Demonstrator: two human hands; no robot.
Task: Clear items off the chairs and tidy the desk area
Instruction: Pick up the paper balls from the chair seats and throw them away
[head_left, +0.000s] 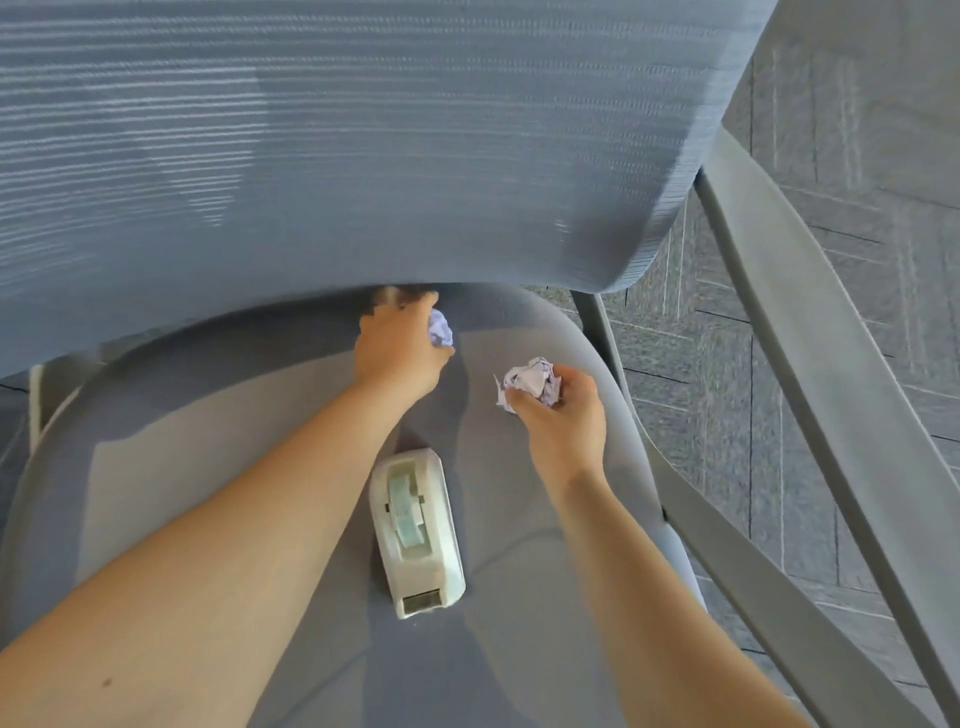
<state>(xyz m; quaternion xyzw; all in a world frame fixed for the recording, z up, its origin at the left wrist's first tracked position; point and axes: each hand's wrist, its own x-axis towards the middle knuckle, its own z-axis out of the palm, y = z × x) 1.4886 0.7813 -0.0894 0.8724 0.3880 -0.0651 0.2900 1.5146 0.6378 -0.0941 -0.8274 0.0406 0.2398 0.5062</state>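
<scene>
With both paper balls gripped, left hand (397, 353) on one (440, 327), right hand (563, 415) on the other (530, 382), chair-clearing is underway. Next up, by my read: the tape dispenser (415, 530) left on the seat (208, 467).

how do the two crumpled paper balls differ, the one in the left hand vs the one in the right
The crumpled white paper ball in the left hand is mostly hidden by the fingers and lies farther back, near the mesh backrest. The crumpled white paper ball in the right hand shows more. Both are held.

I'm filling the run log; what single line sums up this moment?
left hand: grips paper ball | right hand: grips crumpled paper | tape dispenser: on chair seat, untouched
</scene>
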